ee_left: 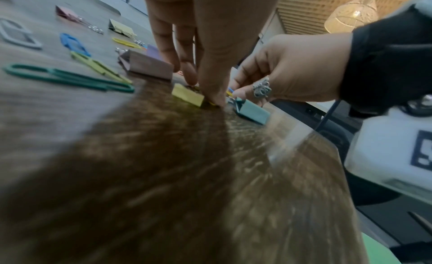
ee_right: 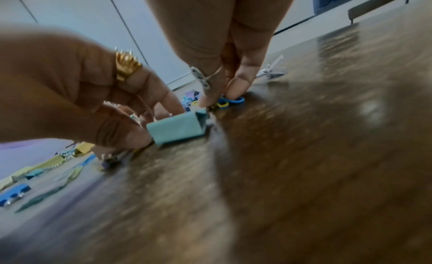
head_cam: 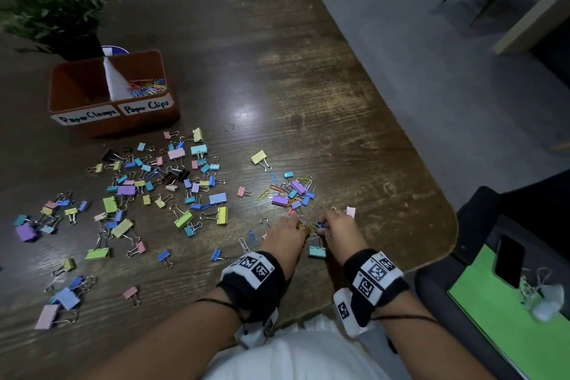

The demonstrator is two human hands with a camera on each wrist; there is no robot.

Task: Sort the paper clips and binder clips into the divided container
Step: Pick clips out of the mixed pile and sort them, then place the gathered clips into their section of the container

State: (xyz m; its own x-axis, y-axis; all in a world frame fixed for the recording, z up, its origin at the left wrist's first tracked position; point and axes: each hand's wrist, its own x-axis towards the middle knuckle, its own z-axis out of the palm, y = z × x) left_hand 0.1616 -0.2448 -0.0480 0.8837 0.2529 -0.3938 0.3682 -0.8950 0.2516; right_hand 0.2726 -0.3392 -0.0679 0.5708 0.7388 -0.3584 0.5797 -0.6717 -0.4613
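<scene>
Both hands work close together near the table's right front edge. My left hand has its fingers curled down, and its thumb and fingertips pinch a yellow paper clip against the wood beside a small yellow binder clip. My right hand pinches blue and yellow paper clips on the table. A teal binder clip lies between the wrists. The brown divided container stands at the far left, with coloured paper clips in its right compartment labelled "Paper Clips".
Several pastel binder clips are scattered over the table's middle and left, with a mixed cluster just beyond my hands. A potted plant stands behind the container. The table's rounded corner is to the right, next to a seat holding a phone.
</scene>
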